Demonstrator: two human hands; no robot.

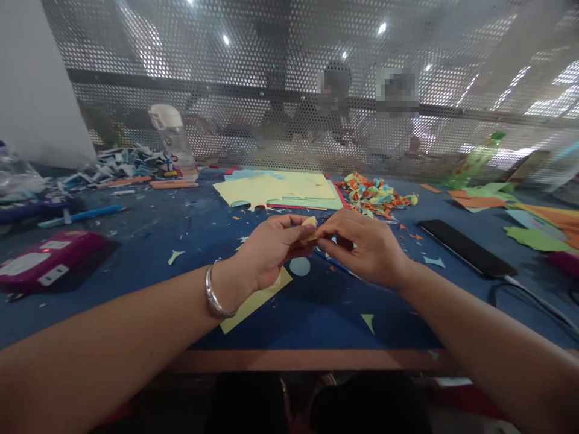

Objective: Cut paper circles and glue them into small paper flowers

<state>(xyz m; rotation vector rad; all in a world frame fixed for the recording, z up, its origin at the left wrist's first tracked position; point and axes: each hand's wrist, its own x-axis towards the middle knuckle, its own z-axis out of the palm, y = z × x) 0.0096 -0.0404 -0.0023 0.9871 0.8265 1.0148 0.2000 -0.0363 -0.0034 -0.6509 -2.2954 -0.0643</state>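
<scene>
A magenta case with white labels is seen lying far to the left of the small yellow paper piece, on the blue table, and a blue pen is laid beyond it. Further back and still left of the paper piece, a heap of paper scraps and a clear bottle are found against the perforated screen. The left hand, ringed at the wrist by a silver bangle, is closed in a pinch on the left side of the paper piece, thumb and fingertips pressed to it. A yellow sheet is partly covered beneath that hand, and a light-blue paper disc is seen just below the paper piece. Yellow and pale sheets are stacked behind it. The paper piece itself is held above the table at mid-frame, between both hands. Its right side is gripped by the right hand, fingers curled and closed on it. A pile of folded coloured papers is set behind and to the right, a black phone lies further right, and green and orange sheets are spread at the far right.
</scene>
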